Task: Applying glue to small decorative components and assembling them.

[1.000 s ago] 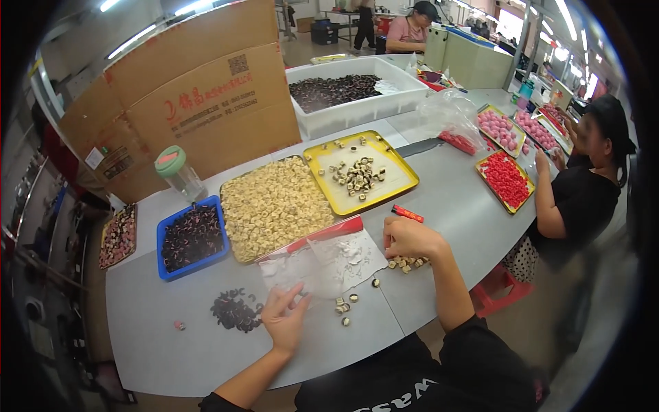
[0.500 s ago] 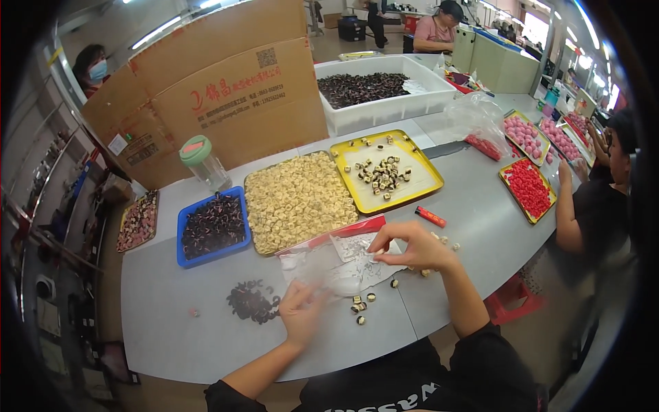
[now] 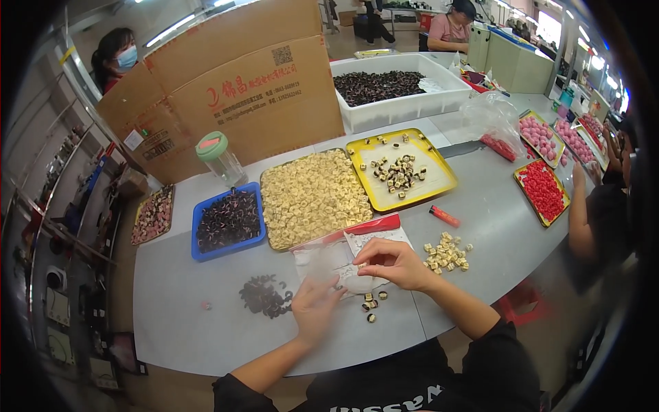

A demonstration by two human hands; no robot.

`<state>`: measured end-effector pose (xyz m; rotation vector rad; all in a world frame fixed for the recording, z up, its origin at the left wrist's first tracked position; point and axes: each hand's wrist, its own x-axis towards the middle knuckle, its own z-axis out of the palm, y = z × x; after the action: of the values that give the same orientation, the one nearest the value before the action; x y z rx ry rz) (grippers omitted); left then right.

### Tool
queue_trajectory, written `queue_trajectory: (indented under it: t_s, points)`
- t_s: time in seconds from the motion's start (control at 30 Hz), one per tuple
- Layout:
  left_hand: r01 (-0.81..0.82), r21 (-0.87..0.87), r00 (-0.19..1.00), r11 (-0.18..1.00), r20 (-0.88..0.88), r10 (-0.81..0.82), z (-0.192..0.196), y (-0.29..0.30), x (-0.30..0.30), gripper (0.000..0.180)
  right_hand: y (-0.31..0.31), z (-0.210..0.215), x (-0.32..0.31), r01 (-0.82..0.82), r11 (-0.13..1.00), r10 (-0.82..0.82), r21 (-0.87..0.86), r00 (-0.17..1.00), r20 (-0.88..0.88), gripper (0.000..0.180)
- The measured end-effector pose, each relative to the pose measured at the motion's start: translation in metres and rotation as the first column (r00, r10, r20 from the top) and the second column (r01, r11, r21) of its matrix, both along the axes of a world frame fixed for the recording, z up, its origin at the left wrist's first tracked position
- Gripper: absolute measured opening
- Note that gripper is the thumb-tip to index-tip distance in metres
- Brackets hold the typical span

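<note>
My right hand [image 3: 395, 264] hovers over a white sheet [image 3: 384, 242] with its thumb and fingertips pinched around a small cream piece, mostly hidden by the fingers. Just to its left is my left hand [image 3: 314, 307], blurred, thumb and forefinger close together; a tiny dark spot shows at the tips, too small to name. Dark curved strips [image 3: 264, 296] lie loose in a pile left of that hand. Several cream-and-black assembled pieces [image 3: 371, 302] sit on the table below the right hand. Loose cream cubes [image 3: 447, 253] are heaped to its right.
Beyond the hands stand a blue tray [image 3: 197, 240] of dark strips, a tray of cream cubes [image 3: 312, 199] and a yellow tray [image 3: 446, 184]. A red tube [image 3: 445, 216], lidded bottle [image 3: 220, 158], cardboard box [image 3: 226, 89] and white bin [image 3: 412, 108] surround them. A co-worker sits right.
My right hand has come left and nearer to me, closer to my left hand, uncovering the heap of cream cubes. The whole view has shifted slightly.
</note>
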<state>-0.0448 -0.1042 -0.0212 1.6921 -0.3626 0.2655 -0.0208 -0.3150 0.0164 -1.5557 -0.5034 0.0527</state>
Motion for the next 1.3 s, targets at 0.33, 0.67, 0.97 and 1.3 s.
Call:
queue_trajectory:
  t_s: [0.33,0.67,0.97,1.3]
  points:
    - [-0.004,0.027,0.999,1.0,0.046,0.002,0.0,0.001,-0.001,0.04,0.008,-0.006,-0.002,-0.028,0.99,0.054,0.135,0.979,-0.195,0.017]
    - [-0.06,0.088,0.992,0.994,0.113,0.05,-0.003,0.001,0.001,0.034,0.009,-0.009,-0.002,-0.05,0.986,0.084,0.161,0.974,-0.212,0.013]
    - [-0.059,0.1,0.994,0.993,0.101,0.049,-0.002,0.002,0.0,0.033,0.011,-0.01,-0.003,-0.054,0.981,0.104,0.186,0.958,-0.269,0.014]
    - [0.001,0.075,1.0,0.997,0.011,-0.002,0.002,0.004,-0.006,0.038,0.014,-0.013,-0.007,-0.058,0.98,0.116,0.192,0.943,-0.311,0.014]
